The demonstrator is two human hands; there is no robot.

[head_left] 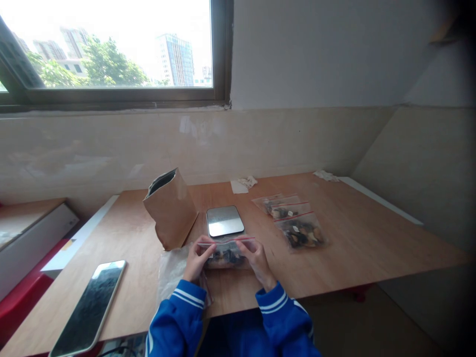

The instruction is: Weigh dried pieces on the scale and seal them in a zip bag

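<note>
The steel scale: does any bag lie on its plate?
No, the plate of the scale is bare; the left hand and right hand hold the clear bag in front of it.

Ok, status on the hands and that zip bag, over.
Left hand and right hand pinching zip bag top. Scale close behind, paper bag beside.

Wooden table [372, 238], by wall under window [107, 49]. Brown paper bag [171, 210] upright, top open, L of centre. Steel-top scale [224, 220] just beside it, to R. Filled zip bags [293, 223] in overlapping row further R. Phone [91, 307] flat, screen up, near L front edge. Crumpled tissue [243, 183] at back edge.
</note>
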